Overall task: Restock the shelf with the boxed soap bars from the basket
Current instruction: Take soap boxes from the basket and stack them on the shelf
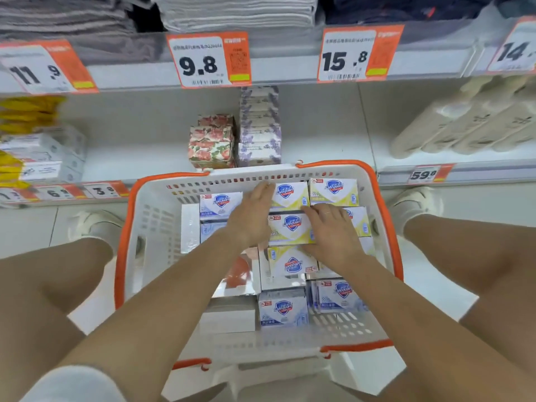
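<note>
A white basket with an orange rim stands on the floor between my knees. It holds several boxed soap bars, some yellow-white and some blue-white. My left hand lies flat against the left side of a yellow-white soap box in the middle of the basket. My right hand presses on that box's right side, fingers curled over its top edge. The box is squeezed between both hands and still sits among the others. The white shelf is just beyond the basket.
On the shelf stand floral boxes and a stack of lavender boxes, with bare shelf space left of them. White and yellow packs sit far left, beige items right. Price tags line the shelf edges.
</note>
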